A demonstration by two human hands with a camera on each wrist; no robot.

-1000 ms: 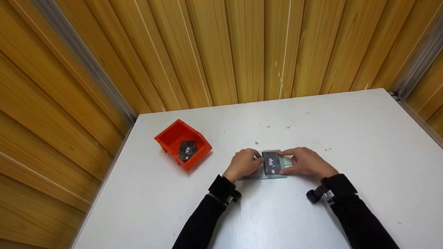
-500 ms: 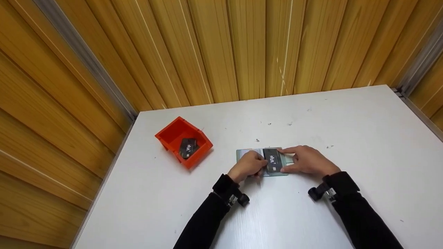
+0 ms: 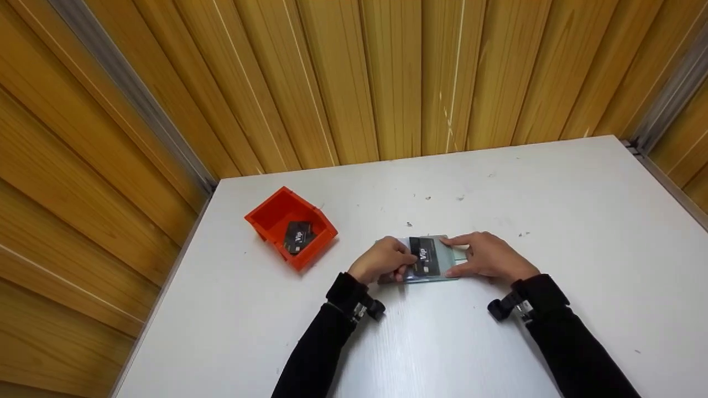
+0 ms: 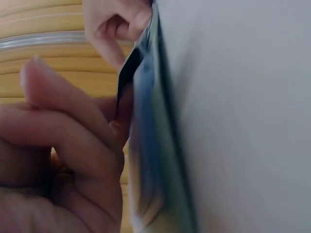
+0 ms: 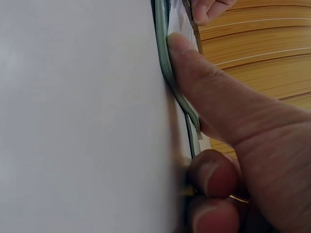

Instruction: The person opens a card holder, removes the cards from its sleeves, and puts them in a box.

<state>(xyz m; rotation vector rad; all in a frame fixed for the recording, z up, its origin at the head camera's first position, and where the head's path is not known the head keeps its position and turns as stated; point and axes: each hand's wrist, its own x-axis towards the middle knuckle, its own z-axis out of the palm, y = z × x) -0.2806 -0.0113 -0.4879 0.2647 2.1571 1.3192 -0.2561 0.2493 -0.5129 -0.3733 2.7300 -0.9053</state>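
Observation:
A pale green card holder [image 3: 447, 255] lies spread on the white table, with clear plastic on its left part. A black card [image 3: 427, 257] marked "Vip" lies over its middle. My left hand [image 3: 384, 258] pinches the card's left edge between thumb and fingers. In the left wrist view the dark card [image 4: 127, 73] stands slightly raised from the holder at my fingertips. My right hand [image 3: 489, 257] holds the holder's right side, index finger at the far edge and thumb at the near edge. The right wrist view shows that thumb [image 5: 206, 80] pressing on the green holder edge [image 5: 165, 63].
To the left stands an orange-red bin [image 3: 265, 216] with black "Vip" cards [image 3: 298, 236] in it. Wood-look panels [image 3: 387, 83] rise behind the white table [image 3: 553, 221]. Small dark marks dot the tabletop.
The black card has shifted left over the holder along with my left hand. My left hand first moved right to the card's edge, then back left. My right hand has stayed put.

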